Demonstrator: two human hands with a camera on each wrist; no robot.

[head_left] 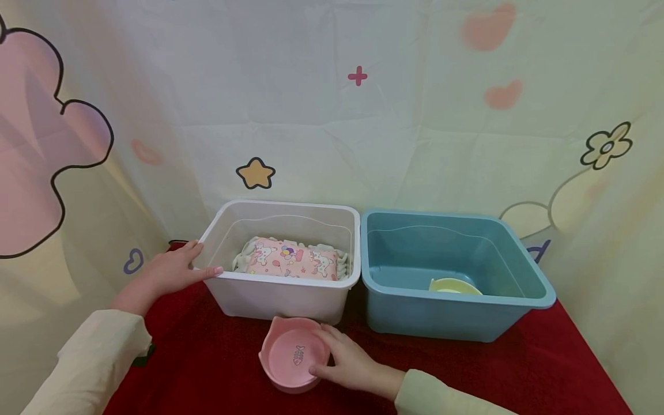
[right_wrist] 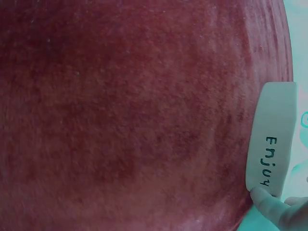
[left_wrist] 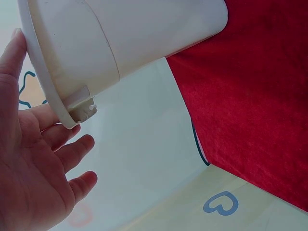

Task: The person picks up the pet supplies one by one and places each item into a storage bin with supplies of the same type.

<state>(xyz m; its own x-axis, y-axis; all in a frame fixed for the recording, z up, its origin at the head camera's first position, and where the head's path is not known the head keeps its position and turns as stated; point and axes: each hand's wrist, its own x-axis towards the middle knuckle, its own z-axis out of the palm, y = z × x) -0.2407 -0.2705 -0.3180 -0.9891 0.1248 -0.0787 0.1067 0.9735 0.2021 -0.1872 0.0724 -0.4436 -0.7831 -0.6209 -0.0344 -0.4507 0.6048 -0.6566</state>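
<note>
A pink cat-eared bowl [head_left: 293, 356] with a fishbone drawing stands on the red cloth in front of a white tub [head_left: 280, 295]. My right hand [head_left: 355, 363] grips the bowl at its right rim, thumb to the front, fingers farther back. In the right wrist view, a fingertip touches the outer wall of the bowl [right_wrist: 272, 125], beside the lettering "Enjoy". My left hand [head_left: 173, 270] rests at the front left corner of the tub, its thumb on the front rim. The left wrist view shows loosely spread fingers [left_wrist: 77, 151] around that corner.
Inside the white tub lies a pink patterned, ruffled pillow-like item [head_left: 293, 259]. To its right stands a blue tub [head_left: 436, 317], with a yellow dish [head_left: 456, 285] partly hidden by the front wall. A printed curtain [head_left: 311, 104] hangs behind both tubs.
</note>
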